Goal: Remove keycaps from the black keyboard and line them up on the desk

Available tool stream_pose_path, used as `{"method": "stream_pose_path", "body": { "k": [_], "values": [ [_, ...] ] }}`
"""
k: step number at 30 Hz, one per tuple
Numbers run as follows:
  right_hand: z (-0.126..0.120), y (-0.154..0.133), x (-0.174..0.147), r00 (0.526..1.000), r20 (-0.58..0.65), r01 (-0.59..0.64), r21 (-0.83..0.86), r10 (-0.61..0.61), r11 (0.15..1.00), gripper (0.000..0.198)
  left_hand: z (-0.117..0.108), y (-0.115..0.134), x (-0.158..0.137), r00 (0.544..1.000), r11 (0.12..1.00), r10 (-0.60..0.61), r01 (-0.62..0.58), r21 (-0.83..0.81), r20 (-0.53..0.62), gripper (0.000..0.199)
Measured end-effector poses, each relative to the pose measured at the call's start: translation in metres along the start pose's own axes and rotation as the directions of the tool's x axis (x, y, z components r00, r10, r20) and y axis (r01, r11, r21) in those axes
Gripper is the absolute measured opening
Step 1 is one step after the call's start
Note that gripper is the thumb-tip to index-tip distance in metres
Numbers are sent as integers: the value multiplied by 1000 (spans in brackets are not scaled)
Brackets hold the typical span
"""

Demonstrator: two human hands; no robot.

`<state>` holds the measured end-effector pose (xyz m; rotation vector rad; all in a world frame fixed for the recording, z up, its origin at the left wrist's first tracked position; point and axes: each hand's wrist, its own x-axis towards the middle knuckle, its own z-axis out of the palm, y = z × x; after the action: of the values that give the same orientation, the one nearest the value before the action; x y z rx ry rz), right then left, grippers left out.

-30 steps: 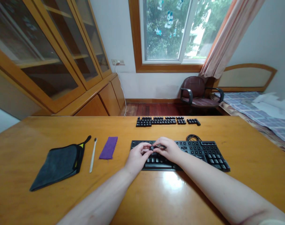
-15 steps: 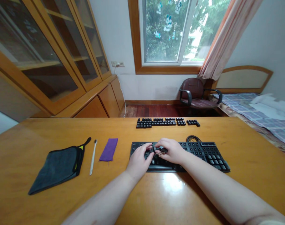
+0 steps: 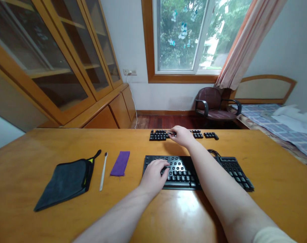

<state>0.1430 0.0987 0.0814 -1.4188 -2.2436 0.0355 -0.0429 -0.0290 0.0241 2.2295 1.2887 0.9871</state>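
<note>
The black keyboard [image 3: 180, 172] lies on the desk; many keycaps are off its upper rows, while the lower rows and the number pad still carry theirs. My left hand [image 3: 154, 173] rests on its left part, thumb and bent fingers apart, with nothing seen between them. Beyond the keyboard, my right hand [image 3: 182, 136] is over the rows of loose black keycaps [image 3: 157, 136] at the desk's far edge. It pinches a small dark tool with thin pale wires, which looks like a keycap puller [image 3: 171, 133]. Whether a keycap sits in it I cannot tell.
Left of the keyboard lie a purple cloth [image 3: 120, 164], a white-handled toothbrush [image 3: 103, 173] and a folded dark grey cloth [image 3: 64, 180]. The keyboard's coiled cable [image 3: 214, 152] is behind it. A chair [image 3: 211, 103] stands past the desk.
My right hand has gone from the keyboard forward to the loose keycaps, carrying the puller. My left hand stays on the keyboard. The view has shifted slightly.
</note>
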Motion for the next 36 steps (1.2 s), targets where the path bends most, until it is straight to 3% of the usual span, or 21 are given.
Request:
{"method": "stream_pose_path", "body": {
  "k": [4, 9, 13, 23, 36],
  "values": [
    [31, 13, -9, 980, 159, -120, -12, 120, 993, 19, -1, 1, 0, 1000, 1000, -5, 5, 3, 20, 19],
    [38, 23, -13, 927, 267, -282, 29, 264, 959, 16, -3, 2, 0, 999, 1000, -21, 20, 16, 36, 18],
    [42, 26, -13, 913, 309, -303, 77, 266, 950, 17, -3, 3, 0, 999, 999, -26, 25, 22, 44, 17],
    [51, 32, -12, 921, 267, -318, 97, 283, 943, 24, -2, 1, 0, 999, 1000, -21, 20, 16, 41, 17],
    [56, 27, -6, 930, 242, -302, 71, 277, 951, 17, 0, 1, 1, 998, 999, -37, 35, 30, 50, 17]
  ]
}}
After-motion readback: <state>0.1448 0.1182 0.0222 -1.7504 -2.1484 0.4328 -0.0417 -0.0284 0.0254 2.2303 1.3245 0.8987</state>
